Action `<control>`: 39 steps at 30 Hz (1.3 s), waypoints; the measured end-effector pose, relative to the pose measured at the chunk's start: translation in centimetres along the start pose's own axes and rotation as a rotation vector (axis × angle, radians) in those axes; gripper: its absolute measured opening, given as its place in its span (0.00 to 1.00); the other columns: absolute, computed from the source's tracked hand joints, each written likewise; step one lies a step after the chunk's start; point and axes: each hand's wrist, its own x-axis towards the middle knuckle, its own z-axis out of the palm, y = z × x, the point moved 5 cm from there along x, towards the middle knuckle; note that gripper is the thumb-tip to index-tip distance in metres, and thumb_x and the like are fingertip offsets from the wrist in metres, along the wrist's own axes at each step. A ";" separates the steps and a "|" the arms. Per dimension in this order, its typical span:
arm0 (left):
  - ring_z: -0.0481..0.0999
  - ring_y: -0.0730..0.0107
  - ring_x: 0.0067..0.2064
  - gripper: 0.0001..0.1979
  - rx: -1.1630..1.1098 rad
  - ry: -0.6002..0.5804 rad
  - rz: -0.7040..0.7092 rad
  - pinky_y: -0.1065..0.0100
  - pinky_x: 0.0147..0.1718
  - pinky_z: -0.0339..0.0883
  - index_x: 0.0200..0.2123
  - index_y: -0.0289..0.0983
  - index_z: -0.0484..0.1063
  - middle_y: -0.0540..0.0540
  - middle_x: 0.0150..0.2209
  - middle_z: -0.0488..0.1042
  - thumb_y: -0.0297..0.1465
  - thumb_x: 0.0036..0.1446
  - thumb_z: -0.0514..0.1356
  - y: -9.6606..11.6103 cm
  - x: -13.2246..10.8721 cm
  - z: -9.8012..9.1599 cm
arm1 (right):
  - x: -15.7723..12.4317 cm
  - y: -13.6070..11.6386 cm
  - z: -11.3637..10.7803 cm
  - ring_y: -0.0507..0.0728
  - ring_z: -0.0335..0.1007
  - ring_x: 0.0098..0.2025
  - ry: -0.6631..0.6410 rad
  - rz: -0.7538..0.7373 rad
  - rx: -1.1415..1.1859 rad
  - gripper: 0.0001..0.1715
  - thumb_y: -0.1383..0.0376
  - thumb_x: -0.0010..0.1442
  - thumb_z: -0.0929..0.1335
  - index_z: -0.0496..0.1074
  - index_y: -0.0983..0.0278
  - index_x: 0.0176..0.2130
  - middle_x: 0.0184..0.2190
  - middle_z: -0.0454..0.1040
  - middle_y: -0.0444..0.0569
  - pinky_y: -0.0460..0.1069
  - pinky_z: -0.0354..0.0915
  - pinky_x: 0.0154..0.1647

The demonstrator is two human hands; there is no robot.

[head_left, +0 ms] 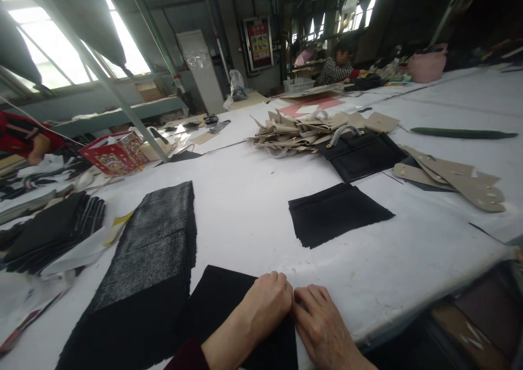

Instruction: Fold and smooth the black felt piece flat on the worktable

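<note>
Near the table's front edge lies a black fabric piece (223, 293), partly under my left forearm. My left hand (272, 293) is closed at its right edge, the fingertips pinching the cloth there. Right beside it, my right hand (321, 318) is also closed, its fingers curled against the same edge; the fingertips of both hands are mostly hidden. To the left lies a stack of black fabric pieces (153, 244), its upper part greyish and textured. Ahead and to the right rests a smaller stack of black fabric (339, 212), with slightly uneven edges.
A black handbag (363, 155) lies beside a heap of beige leather-like pieces (302, 130). Beige strips (453, 176) are at the right. Folded dark cloth (53, 228) and a red patterned box (116, 152) stand left. A person (335, 70) sits at the far side.
</note>
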 end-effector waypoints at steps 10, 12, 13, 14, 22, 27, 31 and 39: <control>0.72 0.60 0.34 0.05 -0.023 0.138 0.042 0.65 0.28 0.68 0.33 0.34 0.67 0.44 0.32 0.70 0.20 0.60 0.56 -0.9 -0.2 0.2 | 0.0 0.1 0.0 0.59 0.58 0.39 -0.005 0.016 -0.002 0.11 0.74 0.65 0.60 0.69 0.64 0.41 0.36 0.66 0.49 0.56 0.55 0.42; 0.72 0.62 0.36 0.05 -0.096 0.158 -0.068 0.65 0.31 0.69 0.33 0.35 0.66 0.45 0.33 0.70 0.21 0.61 0.55 -2.2 -0.4 0.3 | 0.1 0.0 -0.2 0.59 0.59 0.40 -0.005 0.014 -0.016 0.12 0.74 0.65 0.60 0.69 0.64 0.44 0.37 0.66 0.50 0.56 0.55 0.43; 0.72 0.63 0.36 0.06 -0.108 0.168 -0.126 0.66 0.33 0.70 0.34 0.35 0.66 0.45 0.33 0.70 0.21 0.62 0.54 -2.8 -0.6 0.3 | 0.1 0.0 -0.2 0.59 0.59 0.41 -0.005 0.014 -0.020 0.12 0.73 0.65 0.60 0.69 0.64 0.45 0.37 0.66 0.50 0.56 0.55 0.43; 0.72 0.65 0.36 0.06 -0.120 0.183 -0.182 0.66 0.34 0.70 0.36 0.34 0.66 0.45 0.34 0.69 0.21 0.64 0.52 -3.3 -0.9 0.2 | 0.1 0.0 -0.3 0.59 0.59 0.41 -0.004 0.015 -0.021 0.12 0.73 0.65 0.61 0.69 0.64 0.45 0.38 0.67 0.50 0.56 0.55 0.43; 0.71 0.62 0.37 0.04 -0.177 0.177 -0.066 0.63 0.35 0.70 0.34 0.36 0.67 0.45 0.36 0.70 0.24 0.63 0.56 -1.4 -1.9 -0.1 | 0.2 -0.1 -0.2 0.59 0.59 0.40 0.010 0.021 -0.001 0.11 0.74 0.65 0.61 0.69 0.63 0.42 0.37 0.66 0.50 0.55 0.55 0.42; 0.71 0.59 0.35 0.05 0.018 0.099 0.056 0.61 0.29 0.70 0.32 0.34 0.67 0.44 0.32 0.70 0.23 0.61 0.58 0.1 0.0 -0.3 | 0.1 -0.1 -0.2 0.59 0.58 0.40 0.009 0.026 0.033 0.11 0.75 0.64 0.60 0.68 0.63 0.39 0.36 0.66 0.50 0.55 0.54 0.42; 0.70 0.59 0.32 0.05 0.110 0.130 0.137 0.61 0.27 0.68 0.31 0.33 0.68 0.44 0.30 0.69 0.23 0.61 0.57 0.4 0.5 -1.0 | -0.1 0.1 0.0 0.59 0.58 0.40 -0.005 0.029 0.050 0.10 0.74 0.64 0.60 0.68 0.63 0.37 0.36 0.66 0.50 0.56 0.54 0.43; 0.69 0.59 0.33 0.06 -0.002 0.234 0.022 0.61 0.29 0.67 0.32 0.35 0.67 0.45 0.31 0.68 0.19 0.59 0.56 -1.8 0.0 -0.2 | 0.2 0.0 -0.3 0.59 0.59 0.41 -0.016 0.030 0.020 0.11 0.73 0.66 0.60 0.69 0.64 0.43 0.38 0.67 0.50 0.56 0.55 0.44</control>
